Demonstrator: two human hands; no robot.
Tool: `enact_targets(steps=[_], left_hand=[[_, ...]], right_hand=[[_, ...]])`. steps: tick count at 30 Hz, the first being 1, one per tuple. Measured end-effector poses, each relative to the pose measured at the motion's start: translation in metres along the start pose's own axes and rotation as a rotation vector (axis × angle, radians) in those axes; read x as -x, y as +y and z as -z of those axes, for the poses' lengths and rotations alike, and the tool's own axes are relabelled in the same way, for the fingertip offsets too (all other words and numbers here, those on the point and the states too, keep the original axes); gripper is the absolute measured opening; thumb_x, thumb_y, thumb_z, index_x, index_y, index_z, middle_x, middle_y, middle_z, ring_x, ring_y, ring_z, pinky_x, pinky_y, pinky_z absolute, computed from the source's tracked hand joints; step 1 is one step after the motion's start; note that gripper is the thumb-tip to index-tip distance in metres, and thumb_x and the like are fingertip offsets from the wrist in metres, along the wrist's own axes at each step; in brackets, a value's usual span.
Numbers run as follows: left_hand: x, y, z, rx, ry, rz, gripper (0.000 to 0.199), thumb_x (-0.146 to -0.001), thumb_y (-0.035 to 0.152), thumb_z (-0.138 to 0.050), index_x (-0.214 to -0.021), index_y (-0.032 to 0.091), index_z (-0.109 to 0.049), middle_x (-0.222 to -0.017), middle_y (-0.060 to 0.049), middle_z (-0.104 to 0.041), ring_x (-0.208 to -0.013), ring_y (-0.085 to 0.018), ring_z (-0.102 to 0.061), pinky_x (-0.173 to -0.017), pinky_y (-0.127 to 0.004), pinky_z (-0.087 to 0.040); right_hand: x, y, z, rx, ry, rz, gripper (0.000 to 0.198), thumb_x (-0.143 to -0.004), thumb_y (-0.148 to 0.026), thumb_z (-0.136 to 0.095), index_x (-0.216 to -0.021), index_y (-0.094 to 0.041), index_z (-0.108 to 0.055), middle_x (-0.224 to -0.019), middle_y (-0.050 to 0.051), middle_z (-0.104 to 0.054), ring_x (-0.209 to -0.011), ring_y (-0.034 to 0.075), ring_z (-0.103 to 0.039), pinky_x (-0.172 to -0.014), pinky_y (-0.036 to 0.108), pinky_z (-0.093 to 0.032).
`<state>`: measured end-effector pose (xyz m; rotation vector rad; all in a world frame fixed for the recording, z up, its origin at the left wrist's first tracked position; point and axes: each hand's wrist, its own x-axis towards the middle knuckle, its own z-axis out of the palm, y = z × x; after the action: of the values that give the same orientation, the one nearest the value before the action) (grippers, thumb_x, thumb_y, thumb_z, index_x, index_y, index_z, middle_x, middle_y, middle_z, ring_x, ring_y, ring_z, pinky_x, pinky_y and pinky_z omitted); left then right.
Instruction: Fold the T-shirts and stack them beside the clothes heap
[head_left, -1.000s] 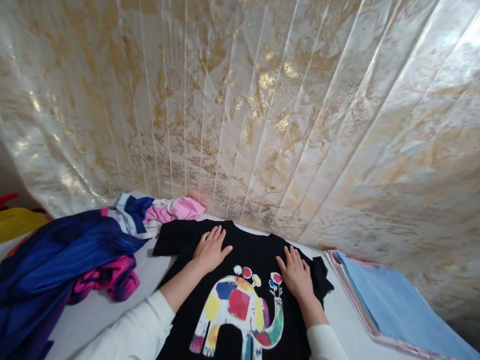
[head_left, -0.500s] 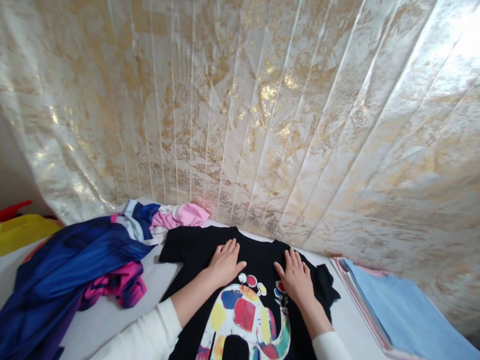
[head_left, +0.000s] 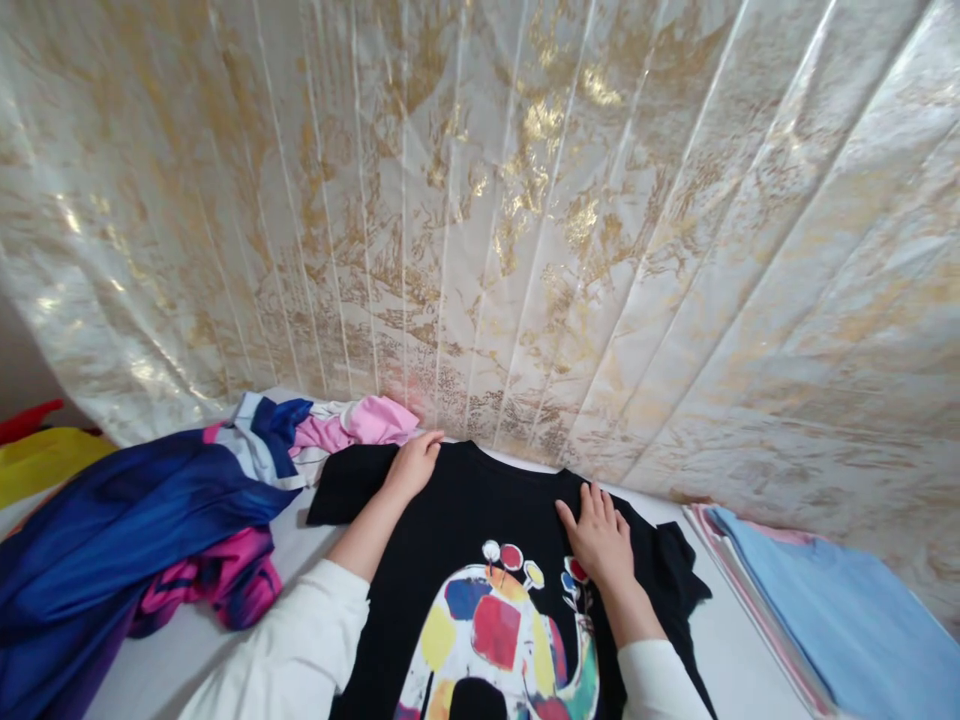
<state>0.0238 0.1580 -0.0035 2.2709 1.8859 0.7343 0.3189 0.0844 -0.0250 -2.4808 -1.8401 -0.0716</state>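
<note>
A black T-shirt (head_left: 450, 520) lies spread out on the white surface, neckline away from me, with a colourful patchwork elephant print (head_left: 495, 630) on its front. At the shirt's left shoulder edge is my left hand (head_left: 411, 468), its fingers drawn together on the fabric; the fingertips are partly hidden. My right hand (head_left: 600, 535) rests flat on the upper right chest, fingers spread, just above the flower part of the print. The right sleeve (head_left: 681, 565) is bunched, while the left sleeve (head_left: 345, 485) lies flatter.
Loose blue and pink clothing (head_left: 165, 520) heaps up on the left, with a pink garment (head_left: 375, 420) behind it. Yellow cloth (head_left: 49, 460) lies at far left. A stack of folded light-blue and pink cloths (head_left: 847, 600) is on the right. A gold-patterned curtain (head_left: 480, 250) hangs behind.
My left hand has moved from the chest up and left to the shoulder edge, its fingers drawing together. The right sleeve is spread further right. My right hand stays flat, slightly further right.
</note>
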Motion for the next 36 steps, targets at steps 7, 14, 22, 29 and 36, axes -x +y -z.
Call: enact_targets(steps=[7,14,22,29,36], left_hand=[[-0.011,-0.019,0.005,-0.132,0.054,0.193,0.015,-0.089,0.025,-0.062,-0.1,0.016,-0.067,-0.113,-0.011,-0.063,-0.111,-0.029,-0.053,-0.095,-0.042,-0.041],[-0.019,-0.009,-0.001,-0.248,0.1,0.296,0.023,-0.089,0.027,-0.055,-0.105,0.014,-0.064,-0.113,-0.017,-0.063,-0.11,-0.036,-0.049,-0.092,-0.048,-0.035],[-0.02,0.015,0.007,-0.196,0.06,-0.034,0.017,-0.092,0.016,-0.048,-0.1,0.02,-0.062,-0.107,-0.007,-0.062,-0.105,-0.024,-0.053,-0.092,-0.036,-0.037],[0.002,0.042,-0.021,-0.154,-0.102,-0.216,0.039,-0.096,0.035,-0.047,-0.13,0.018,-0.051,-0.14,-0.012,-0.049,-0.13,-0.027,-0.042,-0.104,-0.041,-0.031],[0.013,0.038,-0.017,-0.181,-0.177,-0.216,0.055,-0.098,0.039,-0.037,-0.144,0.008,-0.037,-0.151,-0.017,-0.033,-0.141,-0.028,-0.025,-0.11,-0.045,-0.024]], right_hand=[[0.002,-0.003,0.001,0.005,0.013,0.001,0.068,-0.095,-0.05,-0.031,-0.149,-0.008,-0.028,-0.157,0.012,-0.023,-0.144,0.025,-0.019,-0.114,0.04,-0.019],[0.004,-0.002,0.004,-0.002,0.011,0.017,0.067,-0.096,-0.05,-0.029,-0.148,-0.008,-0.029,-0.156,0.012,-0.023,-0.144,0.025,-0.018,-0.114,0.04,-0.019],[0.003,-0.004,0.004,-0.03,0.025,0.012,0.067,-0.095,-0.05,-0.033,-0.147,-0.008,-0.031,-0.156,0.012,-0.025,-0.144,0.026,-0.02,-0.114,0.041,-0.019],[0.001,-0.001,-0.002,-0.07,0.027,0.043,0.069,-0.095,-0.053,-0.033,-0.148,-0.008,-0.03,-0.156,0.017,-0.021,-0.144,0.029,-0.018,-0.113,0.045,-0.018],[-0.001,0.014,0.011,-0.141,-0.002,0.197,0.059,-0.096,-0.049,-0.035,-0.147,-0.02,-0.034,-0.157,0.008,-0.024,-0.144,0.023,-0.018,-0.113,0.042,-0.022]])
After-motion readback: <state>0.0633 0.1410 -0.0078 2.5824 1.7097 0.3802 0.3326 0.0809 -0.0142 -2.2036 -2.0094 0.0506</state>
